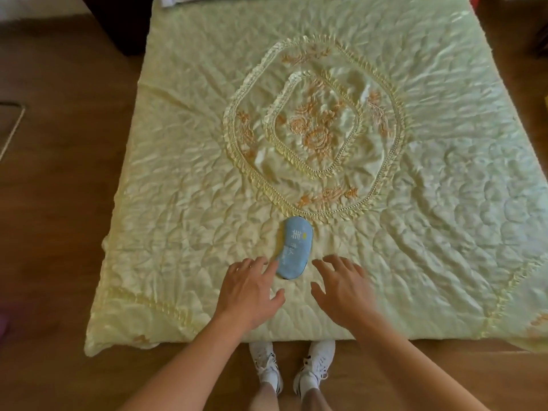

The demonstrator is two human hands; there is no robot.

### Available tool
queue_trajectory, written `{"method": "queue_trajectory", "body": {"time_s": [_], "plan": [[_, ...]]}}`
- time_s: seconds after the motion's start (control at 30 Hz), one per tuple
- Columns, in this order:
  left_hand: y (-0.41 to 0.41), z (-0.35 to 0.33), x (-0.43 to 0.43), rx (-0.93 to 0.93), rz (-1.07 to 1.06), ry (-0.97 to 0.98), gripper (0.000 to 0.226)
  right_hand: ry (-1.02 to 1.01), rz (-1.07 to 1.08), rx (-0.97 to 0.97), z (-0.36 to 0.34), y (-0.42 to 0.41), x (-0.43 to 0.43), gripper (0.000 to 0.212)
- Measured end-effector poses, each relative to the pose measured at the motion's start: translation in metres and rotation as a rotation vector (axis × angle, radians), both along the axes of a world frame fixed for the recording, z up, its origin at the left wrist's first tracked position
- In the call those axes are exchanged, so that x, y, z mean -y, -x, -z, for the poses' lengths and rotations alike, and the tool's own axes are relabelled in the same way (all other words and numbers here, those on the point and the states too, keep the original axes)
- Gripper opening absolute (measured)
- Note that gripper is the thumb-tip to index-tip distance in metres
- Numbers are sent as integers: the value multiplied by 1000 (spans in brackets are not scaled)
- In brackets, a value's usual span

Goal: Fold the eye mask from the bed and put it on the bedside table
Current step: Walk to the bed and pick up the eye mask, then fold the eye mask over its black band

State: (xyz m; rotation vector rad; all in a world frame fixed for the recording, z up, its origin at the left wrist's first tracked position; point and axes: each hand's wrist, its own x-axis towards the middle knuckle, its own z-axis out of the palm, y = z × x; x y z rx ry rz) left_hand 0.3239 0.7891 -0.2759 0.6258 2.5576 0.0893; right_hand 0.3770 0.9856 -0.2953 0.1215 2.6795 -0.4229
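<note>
Pale-blue eye mask point(294, 251) lies flat on the bed point(184, 185) between both hands' spread, empty fingers point(268, 266).

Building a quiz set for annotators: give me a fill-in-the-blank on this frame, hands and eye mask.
1. The eye mask is light ____ with print on it.
2. It lies on the ____, near the foot edge.
3. The left hand has a fingertip at the mask's edge, while the right hand is spread ____ beside it, holding nothing.
4. Below the bedspread, two white ____ stand on the wooden floor.

Missing words: blue; bed; open; shoes
</note>
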Motion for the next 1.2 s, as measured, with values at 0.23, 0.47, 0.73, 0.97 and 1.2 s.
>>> {"method": "queue_trajectory", "body": {"time_s": [0.23,0.47,0.73,0.97,1.2], "plan": [[10,121,8,64,157,30,65,-36,-108,-4,124,16,21,56],[4,203,16,33,221,21,70,-48,-198,-142,208,31,36,72],[9,231,25,-3,162,-106,74,-84,-211,-434,248,34,37,37],[24,199,22,116,-9,-311,78,292,88,-229,202,55,28,21],[47,106,13,466,-376,-709,58,747,420,72,83,60,22,18]]}}
